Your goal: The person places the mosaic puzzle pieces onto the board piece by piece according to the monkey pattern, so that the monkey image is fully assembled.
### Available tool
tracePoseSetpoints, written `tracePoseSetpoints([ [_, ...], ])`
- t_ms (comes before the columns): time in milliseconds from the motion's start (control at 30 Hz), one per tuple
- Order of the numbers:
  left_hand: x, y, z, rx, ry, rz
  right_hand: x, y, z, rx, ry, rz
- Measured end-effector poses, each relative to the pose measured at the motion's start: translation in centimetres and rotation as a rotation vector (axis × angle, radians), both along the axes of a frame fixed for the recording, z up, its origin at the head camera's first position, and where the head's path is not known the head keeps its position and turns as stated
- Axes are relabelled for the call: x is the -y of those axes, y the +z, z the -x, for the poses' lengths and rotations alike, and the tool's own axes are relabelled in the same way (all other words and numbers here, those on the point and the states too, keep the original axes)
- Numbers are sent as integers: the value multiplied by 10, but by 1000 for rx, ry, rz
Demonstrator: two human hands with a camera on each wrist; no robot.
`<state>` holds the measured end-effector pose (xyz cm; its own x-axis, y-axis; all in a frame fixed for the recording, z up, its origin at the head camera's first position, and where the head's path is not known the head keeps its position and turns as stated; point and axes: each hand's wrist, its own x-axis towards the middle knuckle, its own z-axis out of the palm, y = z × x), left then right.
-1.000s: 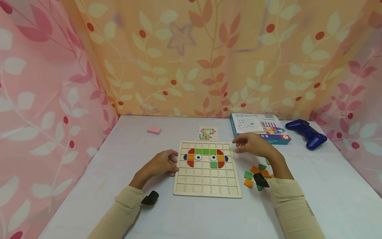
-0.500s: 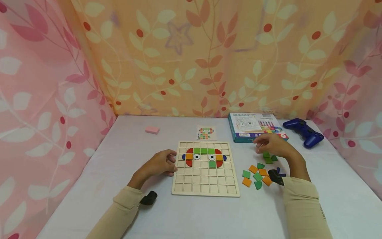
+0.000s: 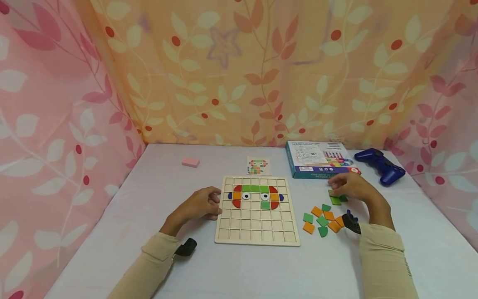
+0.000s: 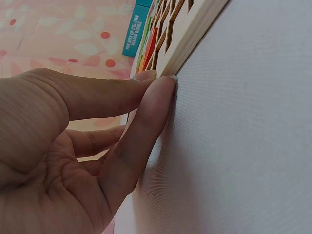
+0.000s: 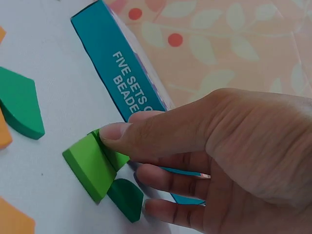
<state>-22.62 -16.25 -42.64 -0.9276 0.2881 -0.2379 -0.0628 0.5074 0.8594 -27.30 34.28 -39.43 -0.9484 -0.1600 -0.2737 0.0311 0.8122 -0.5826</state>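
A wooden grid board (image 3: 257, 226) lies flat on the table, with red, orange, green and blue pieces and two eye tiles in its upper cells. At its left edge my left hand (image 3: 199, 203) pinches the rim between thumb and finger, as the left wrist view shows. Right of the board, my right hand (image 3: 352, 187) has its thumb and fingers on a light green square tile (image 5: 118, 157). Another light green tile (image 5: 90, 165) touches that one, and a dark green rounded piece (image 5: 127, 199) lies under the fingers. The right fingertips are partly hidden behind the thumb.
Several orange and green pieces (image 3: 322, 221) lie loose right of the board. Behind it is a small pattern card (image 3: 257, 167). A box (image 3: 317, 160) and a blue game controller (image 3: 380, 166) stand back right; a pink block (image 3: 190, 162) sits back left.
My right hand has moved right from the board's upper right corner, down onto the light green tiles. The left hand has stayed at the board's edge.
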Motion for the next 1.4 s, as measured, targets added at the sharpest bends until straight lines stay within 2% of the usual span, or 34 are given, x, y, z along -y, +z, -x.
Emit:
tracePoseSetpoints([
  [233,-1,0,0,-2,-3,12,-2,-1,-2,19,-40,-15],
  [667,-1,1,0,-3,0,2,8,-2,0,28,11,18],
  [833,0,1,0,-4,-2,1,8,-3,2,12,31,-3],
  [1133,0,0,0,1,-9,-9,11,-3,4,47,2,-59],
  [1400,0,0,1,2,-7,-12,18,3,3,31,46,-48],
])
